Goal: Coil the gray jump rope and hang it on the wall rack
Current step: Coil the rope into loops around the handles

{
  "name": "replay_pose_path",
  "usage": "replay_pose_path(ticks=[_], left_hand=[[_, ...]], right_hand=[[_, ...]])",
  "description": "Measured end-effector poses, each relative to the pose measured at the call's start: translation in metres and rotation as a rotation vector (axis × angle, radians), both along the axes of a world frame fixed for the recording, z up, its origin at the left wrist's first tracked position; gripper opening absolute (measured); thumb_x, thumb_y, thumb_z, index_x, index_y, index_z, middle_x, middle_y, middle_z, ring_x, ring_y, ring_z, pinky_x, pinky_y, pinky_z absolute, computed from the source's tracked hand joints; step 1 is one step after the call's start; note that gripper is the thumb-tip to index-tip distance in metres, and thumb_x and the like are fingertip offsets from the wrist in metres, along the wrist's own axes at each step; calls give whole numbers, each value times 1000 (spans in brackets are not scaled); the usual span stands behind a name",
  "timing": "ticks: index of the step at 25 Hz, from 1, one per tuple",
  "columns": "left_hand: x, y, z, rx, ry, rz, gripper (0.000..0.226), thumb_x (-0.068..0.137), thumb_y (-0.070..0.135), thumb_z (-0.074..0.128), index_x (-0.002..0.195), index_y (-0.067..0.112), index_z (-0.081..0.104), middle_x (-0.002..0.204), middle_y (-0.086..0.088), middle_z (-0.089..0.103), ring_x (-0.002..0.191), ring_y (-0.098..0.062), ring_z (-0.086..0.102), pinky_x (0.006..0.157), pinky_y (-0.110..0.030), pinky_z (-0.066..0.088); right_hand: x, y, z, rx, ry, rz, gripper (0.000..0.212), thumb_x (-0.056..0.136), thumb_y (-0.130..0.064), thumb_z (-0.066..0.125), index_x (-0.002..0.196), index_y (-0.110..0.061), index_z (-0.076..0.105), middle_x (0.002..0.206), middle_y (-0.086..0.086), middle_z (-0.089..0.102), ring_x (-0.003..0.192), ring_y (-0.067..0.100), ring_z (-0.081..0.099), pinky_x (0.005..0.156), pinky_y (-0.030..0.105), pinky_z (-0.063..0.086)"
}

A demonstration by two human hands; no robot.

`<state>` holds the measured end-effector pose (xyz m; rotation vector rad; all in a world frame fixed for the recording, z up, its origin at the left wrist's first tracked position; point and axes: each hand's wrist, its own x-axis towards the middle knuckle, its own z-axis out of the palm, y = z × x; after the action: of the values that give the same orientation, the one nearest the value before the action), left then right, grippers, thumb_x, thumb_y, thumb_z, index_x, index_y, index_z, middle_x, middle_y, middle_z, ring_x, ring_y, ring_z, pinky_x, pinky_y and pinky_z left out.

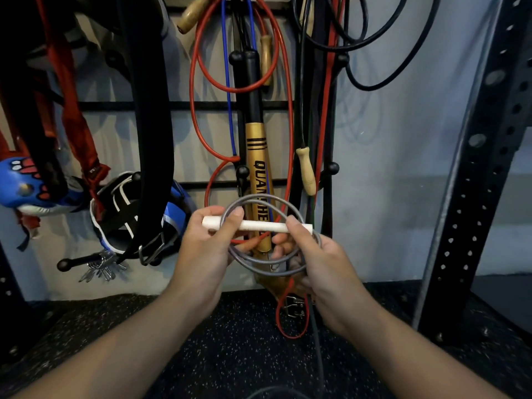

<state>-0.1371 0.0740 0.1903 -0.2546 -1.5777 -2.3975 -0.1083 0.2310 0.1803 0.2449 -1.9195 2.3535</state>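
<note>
The gray jump rope (260, 198) forms a few small loops held between both hands, with its white handle (259, 225) lying level across the coil. My left hand (201, 243) pinches the handle's left part and the loops. My right hand (313, 251) grips the handle's right end and the coil's right side. A loose gray strand (316, 335) trails from under my right hand down to the floor. The black wall rack (129, 105), with ball-tipped pegs (333, 168), stands just behind the coil.
On the rack hang a red rope (198, 82), a blue rope, black cords, wood-handled ropes (306, 171) and a gold bat (256, 168). Boxing gloves (26, 185), belts and headgear hang at left. A black perforated steel upright (475, 182) stands at right. Speckled rubber flooring lies below.
</note>
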Motion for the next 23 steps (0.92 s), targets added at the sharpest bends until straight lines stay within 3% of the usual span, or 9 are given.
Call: replay_pose_path(ticks=[3, 7, 10, 12, 14, 16, 19, 21, 23], left_hand=[[4, -26, 8, -189, -89, -135, 50, 79, 10, 77, 126, 15, 63, 101, -12, 76, 83, -20, 78, 77, -39, 65], [9, -38, 48, -939, 113, -251, 54, 80, 28, 81, 129, 37, 62, 111, 8, 79, 103, -8, 74, 98, -33, 55], [7, -14, 70, -1257, 128, -447, 53, 76, 41, 86, 123, 32, 65, 104, 7, 80, 92, -8, 76, 92, -32, 58], [5, -3, 68, -1272, 45, -618, 40, 84, 33, 81, 115, 13, 67, 82, 0, 77, 67, -13, 71, 75, -34, 61], [4, -2, 59, -1246, 2, -691, 36, 93, 36, 69, 109, 4, 64, 61, 3, 58, 51, -11, 53, 55, -26, 51], [8, -6, 53, -1280, 17, -666, 45, 95, 50, 57, 105, 7, 65, 60, 8, 47, 52, -10, 43, 51, -23, 40], [9, -19, 45, -1294, 65, -599, 45, 92, 60, 48, 91, 17, 62, 63, 15, 48, 56, -6, 42, 53, -21, 38], [7, -29, 39, -1108, 59, -509, 38, 92, 58, 50, 86, 21, 58, 63, 14, 46, 56, -6, 40, 53, -24, 38], [5, -33, 33, -760, 40, -381, 35, 95, 52, 52, 83, 20, 53, 63, 10, 40, 55, -10, 37, 53, -25, 40]], right_hand=[[-1, 14, 14, 108, 39, 57, 34, 101, -34, 60, 87, -5, 71, 56, 5, 61, 45, 10, 50, 42, 16, 39], [-6, 32, 34, 554, 124, 228, 33, 100, -40, 61, 77, -19, 72, 50, -5, 42, 44, 10, 29, 46, 26, 19], [-4, 37, 45, 705, 154, 298, 35, 96, -47, 64, 69, -26, 73, 55, -2, 51, 47, 11, 38, 46, 21, 28], [-2, 40, 49, 763, 182, 303, 43, 92, -53, 65, 79, -13, 74, 65, 6, 59, 55, 16, 47, 49, 16, 37], [-2, 45, 49, 812, 193, 259, 60, 85, -63, 63, 88, -4, 75, 66, 4, 59, 55, 11, 49, 50, 14, 39], [-3, 50, 49, 828, 185, 213, 69, 79, -72, 59, 85, -5, 77, 61, 0, 56, 50, 7, 46, 49, 16, 36], [-8, 63, 45, 767, 126, 221, 80, 83, -80, 47, 77, -5, 74, 53, 0, 52, 46, 15, 42, 49, 24, 37], [-11, 75, 39, 704, 92, 185, 81, 83, -82, 47, 76, -5, 70, 53, 0, 48, 45, 18, 44, 51, 31, 45], [-13, 81, 30, 629, 66, 130, 74, 82, -83, 49, 73, -10, 63, 53, -1, 42, 43, 19, 43, 60, 41, 55]])
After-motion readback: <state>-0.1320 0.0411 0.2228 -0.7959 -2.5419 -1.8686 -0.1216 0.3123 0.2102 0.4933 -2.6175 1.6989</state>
